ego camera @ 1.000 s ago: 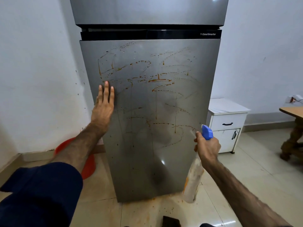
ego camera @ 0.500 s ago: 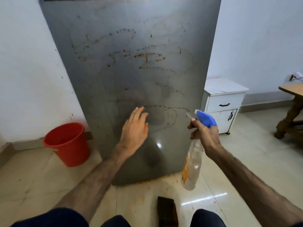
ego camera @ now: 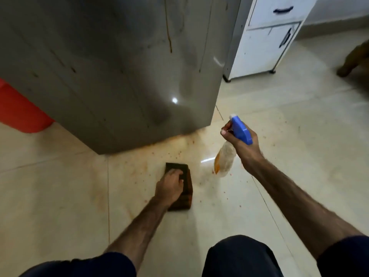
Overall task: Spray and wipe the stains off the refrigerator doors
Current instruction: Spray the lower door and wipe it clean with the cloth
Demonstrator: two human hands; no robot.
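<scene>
The grey refrigerator door (ego camera: 111, 76) fills the upper left, with thin brown drip stains running down it. On the tiled floor in front lies a dark brown sponge block (ego camera: 184, 193). My left hand (ego camera: 169, 186) is down on the sponge, fingers curled over its top. My right hand (ego camera: 239, 142) grips a clear spray bottle (ego camera: 224, 160) by its blue trigger head, held in the air to the right of the door's lower corner, nozzle toward the fridge.
A red bucket (ego camera: 18, 110) stands at the left beside the fridge. A white cabinet (ego camera: 263, 37) is at the upper right, with a wooden table leg (ego camera: 353, 60) farther right. Orange-brown splatter marks the floor below the fridge. My knees are at the bottom edge.
The view has tipped down from the door to the floor. My left hand left the fridge door and dropped onto the sponge. My right hand keeps holding the spray bottle.
</scene>
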